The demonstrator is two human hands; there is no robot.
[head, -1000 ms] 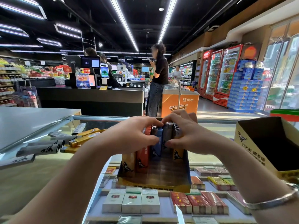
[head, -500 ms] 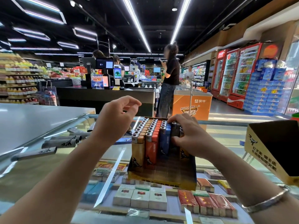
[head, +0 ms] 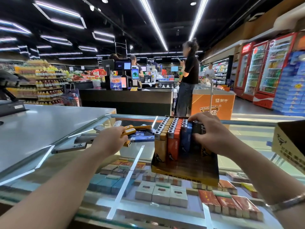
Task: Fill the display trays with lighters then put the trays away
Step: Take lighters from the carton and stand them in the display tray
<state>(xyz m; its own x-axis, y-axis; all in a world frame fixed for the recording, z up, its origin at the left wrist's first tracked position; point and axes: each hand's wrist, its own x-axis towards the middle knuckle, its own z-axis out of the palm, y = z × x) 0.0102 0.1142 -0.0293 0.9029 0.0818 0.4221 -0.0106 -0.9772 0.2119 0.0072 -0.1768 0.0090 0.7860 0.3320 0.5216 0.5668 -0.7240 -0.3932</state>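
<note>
So the right hand (head: 212, 134) is curled over the dark lighters (head: 197, 129) at the right end of the rows in the display tray (head: 184, 172), fingers on top of them and thumb against their front, holding them upright. Just left of that grip are the blue (head: 185, 139), red (head: 174, 138) and tan (head: 160, 138) rows, all standing packed side by side at the back of the tray, with the tray's front half bare below the hand. The tray sits on the glass counter (head: 142, 154). The left hand (head: 109, 142) is well off to the left of the tray, down on the loose pile of lighters (head: 137, 129) lying flat on the glass; its fingers look closed round an orange lighter (head: 126, 133), though it's blurry so I can't swear to that. Further left of that hand are more grey ones (head: 72, 146) lying flat. An open cardboard box (head: 288, 146) sits right of the right arm.
</note>
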